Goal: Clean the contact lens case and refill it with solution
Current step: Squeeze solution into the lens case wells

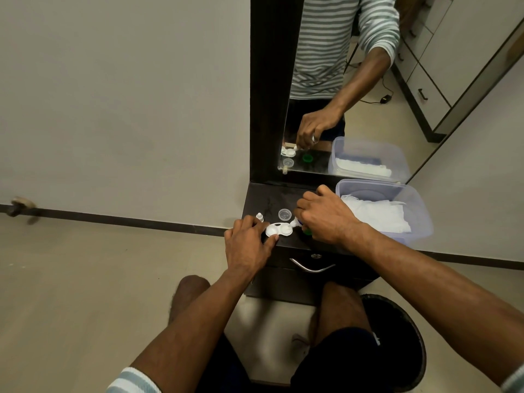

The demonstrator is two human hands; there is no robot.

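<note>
Left hand (249,242) pinned the lens case (279,230) on the counter (266,199), long axis left-right, while right hand (326,219) gripped the solution bottle (296,222), tip at its right well.

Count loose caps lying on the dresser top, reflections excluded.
2. A clear cap lies just behind the white lens case, and a green cap sits mostly hidden under the right hand. The hands may hide more.
</note>
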